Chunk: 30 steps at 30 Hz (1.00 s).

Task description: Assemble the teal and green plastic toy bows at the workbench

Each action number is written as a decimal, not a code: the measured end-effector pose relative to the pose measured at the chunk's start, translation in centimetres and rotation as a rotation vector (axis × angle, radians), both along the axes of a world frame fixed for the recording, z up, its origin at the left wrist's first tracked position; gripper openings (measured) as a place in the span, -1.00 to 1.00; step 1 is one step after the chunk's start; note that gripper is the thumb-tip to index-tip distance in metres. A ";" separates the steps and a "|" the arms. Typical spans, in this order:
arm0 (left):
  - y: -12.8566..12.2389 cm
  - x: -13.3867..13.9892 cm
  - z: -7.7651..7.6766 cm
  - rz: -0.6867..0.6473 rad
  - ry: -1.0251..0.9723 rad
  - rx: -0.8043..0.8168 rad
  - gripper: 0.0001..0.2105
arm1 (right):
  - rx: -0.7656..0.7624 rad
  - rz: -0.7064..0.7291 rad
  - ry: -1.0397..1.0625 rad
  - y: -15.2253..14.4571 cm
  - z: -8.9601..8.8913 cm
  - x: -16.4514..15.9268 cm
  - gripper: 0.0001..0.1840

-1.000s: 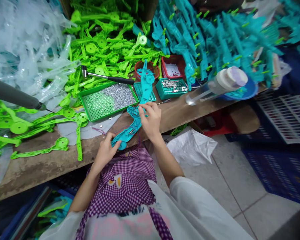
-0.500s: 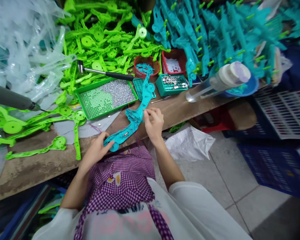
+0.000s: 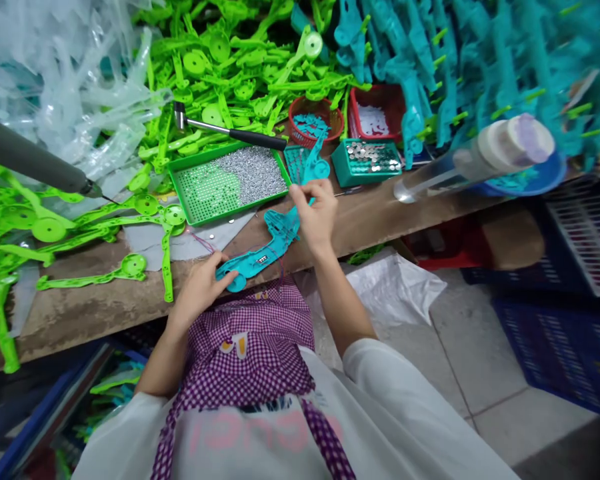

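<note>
A turquoise plastic shell [image 3: 253,263] with a long, bent shape lies at the table's front edge, its open side up with thin wires and a small dark-and-silver part inside. My left hand [image 3: 200,287] grips its near round end between thumb and fingers. Over its upper middle is my right hand [image 3: 317,217], fingers bent and tips pinched together; what is between them, if anything, is too small to make out. That hand hides part of the shell. Thin reddish wires [image 3: 203,241] lie on the table beside my left hand.
A green tray [image 3: 205,190] with small silver pieces, a hammer [image 3: 235,133], a teal basket of metal discs [image 3: 350,175] and a red basket [image 3: 316,139] stand behind. Green plastic parts [image 3: 215,63] pile up beyond. A dark screwdriver-like tool [image 3: 40,160] hangs left; a clear bottle [image 3: 445,167] stands right.
My right hand has moved up along the shell, from its side to above its upper middle. My left hand keeps its hold on the near end. The camera view has shifted slightly.
</note>
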<state>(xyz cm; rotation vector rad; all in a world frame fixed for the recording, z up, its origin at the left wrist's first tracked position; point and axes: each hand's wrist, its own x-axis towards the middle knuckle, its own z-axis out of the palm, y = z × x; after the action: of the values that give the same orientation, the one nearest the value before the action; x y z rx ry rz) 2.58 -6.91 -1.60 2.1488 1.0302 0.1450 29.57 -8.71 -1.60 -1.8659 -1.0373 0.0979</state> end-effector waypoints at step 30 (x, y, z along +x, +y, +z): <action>3.0 2.2 7.4 0.593 -0.713 0.420 -0.81 | 0.190 -0.299 0.065 -8.7 -3.3 -1.5 -0.79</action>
<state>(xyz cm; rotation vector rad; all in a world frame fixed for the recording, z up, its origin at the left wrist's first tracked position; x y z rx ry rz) 4.80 -3.91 5.78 1.8062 1.2118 1.3989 28.02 -17.41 -4.89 -1.8090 -0.6892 -0.1112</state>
